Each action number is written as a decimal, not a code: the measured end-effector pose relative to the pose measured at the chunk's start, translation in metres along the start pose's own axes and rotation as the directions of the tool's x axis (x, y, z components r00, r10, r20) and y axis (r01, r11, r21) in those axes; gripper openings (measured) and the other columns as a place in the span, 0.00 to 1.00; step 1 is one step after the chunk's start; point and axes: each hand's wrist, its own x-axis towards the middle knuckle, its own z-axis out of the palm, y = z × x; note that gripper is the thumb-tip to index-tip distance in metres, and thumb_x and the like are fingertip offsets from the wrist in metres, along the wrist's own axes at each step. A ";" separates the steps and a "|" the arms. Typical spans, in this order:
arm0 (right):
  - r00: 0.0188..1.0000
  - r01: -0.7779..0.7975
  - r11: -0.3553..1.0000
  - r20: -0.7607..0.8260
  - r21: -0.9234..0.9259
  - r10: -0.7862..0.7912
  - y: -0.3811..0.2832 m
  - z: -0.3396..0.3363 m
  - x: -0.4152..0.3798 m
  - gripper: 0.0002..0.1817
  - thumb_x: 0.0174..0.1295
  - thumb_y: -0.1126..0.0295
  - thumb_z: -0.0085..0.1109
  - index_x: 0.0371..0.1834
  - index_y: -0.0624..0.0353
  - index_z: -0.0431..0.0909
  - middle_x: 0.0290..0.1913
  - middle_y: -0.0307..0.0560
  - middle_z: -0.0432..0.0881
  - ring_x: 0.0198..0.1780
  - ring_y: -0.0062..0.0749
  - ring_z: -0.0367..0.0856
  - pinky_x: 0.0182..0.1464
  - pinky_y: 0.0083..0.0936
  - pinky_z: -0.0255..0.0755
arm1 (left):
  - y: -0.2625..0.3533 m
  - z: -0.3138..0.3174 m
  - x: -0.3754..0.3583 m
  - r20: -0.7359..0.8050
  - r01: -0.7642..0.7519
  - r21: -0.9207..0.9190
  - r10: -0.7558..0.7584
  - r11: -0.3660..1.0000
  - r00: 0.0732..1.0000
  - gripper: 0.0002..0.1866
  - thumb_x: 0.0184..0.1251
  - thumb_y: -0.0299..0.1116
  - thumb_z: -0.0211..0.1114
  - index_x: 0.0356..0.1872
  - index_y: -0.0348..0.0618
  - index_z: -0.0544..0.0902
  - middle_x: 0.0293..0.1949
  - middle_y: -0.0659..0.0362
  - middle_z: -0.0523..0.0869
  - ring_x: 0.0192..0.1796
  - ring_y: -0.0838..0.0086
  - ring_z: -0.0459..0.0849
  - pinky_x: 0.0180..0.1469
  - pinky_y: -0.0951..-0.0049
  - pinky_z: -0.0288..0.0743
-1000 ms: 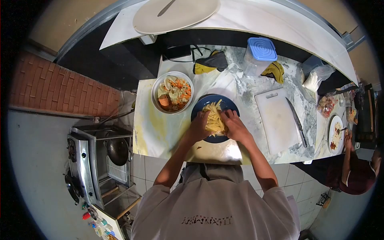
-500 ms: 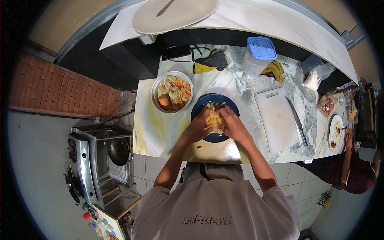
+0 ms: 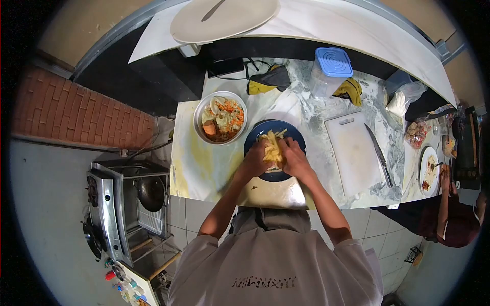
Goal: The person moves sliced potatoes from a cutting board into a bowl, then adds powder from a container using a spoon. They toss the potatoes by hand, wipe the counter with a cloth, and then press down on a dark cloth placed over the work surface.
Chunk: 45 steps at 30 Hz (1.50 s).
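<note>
On the dark blue plate (image 3: 275, 177), near the front edge of the counter (image 3: 186, 188), there's a small heap of yellow strips (image 3: 272, 145), prob. cut food. Both hands are at it. L hand (image 3: 253, 158) is on one side & R hand (image 3: 297, 159) on the other, fingers bent in & gripping the strips b/w them. Can't tell how hard they squeeze, b/c the tips are partly hid. A pale bit shows low down b/w the hands, too small to name.

The strips look light, & prob. soft & bendy, maybe a bit wet or slick. They'd slide apart if held by just a few, & some could snap or squash w/ a hard pinch. Best hold: scoop low w/ both hands, fingers curved round the sides, w/ a soft squeeze. Loose ends poke out the top, so those'd prob. drop 1st.

To the L of the plate is a metal bowl (image 3: 202, 105) w/ mixed food, orange & pale bits. To the R is a white board (image 3: 352, 153), w/ a knife (image 3: 380, 153) lying along its R side. Tub w/ a blue lid (image 3: 334, 62) is at the back. Far R, another person (image 3: 457, 224) has a hand by a white plate (image 3: 425, 158).
</note>
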 end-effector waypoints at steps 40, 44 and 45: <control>0.996 0.032 0.988 -0.090 0.153 -0.018 0.012 0.018 0.011 0.39 0.39 0.80 0.70 0.59 0.63 0.63 0.51 0.65 0.71 0.55 0.66 0.70 0.55 0.46 0.69 | 0.019 0.008 0.000 -0.118 0.019 0.055 -0.012 0.998 0.993 0.31 0.49 0.28 0.67 0.57 0.41 0.66 0.48 0.39 0.78 0.52 0.42 0.78 0.50 0.48 0.74; 0.984 0.129 0.958 -0.153 0.257 -0.092 0.005 -0.004 0.007 0.32 0.41 0.85 0.64 0.53 0.64 0.64 0.48 0.63 0.72 0.52 0.65 0.71 0.51 0.45 0.69 | 0.022 -0.006 -0.003 -0.050 -0.030 -0.003 0.030 1.000 0.998 0.26 0.53 0.26 0.67 0.54 0.42 0.67 0.53 0.43 0.77 0.52 0.44 0.81 0.52 0.55 0.77; 0.984 0.129 0.957 -0.155 0.258 -0.091 0.005 -0.009 0.007 0.32 0.41 0.85 0.64 0.53 0.64 0.64 0.48 0.63 0.72 0.52 0.65 0.71 0.51 0.45 0.69 | 0.026 -0.011 -0.004 -0.036 -0.062 -0.099 0.059 0.993 0.998 0.26 0.55 0.26 0.67 0.55 0.41 0.67 0.52 0.45 0.78 0.53 0.47 0.81 0.52 0.57 0.77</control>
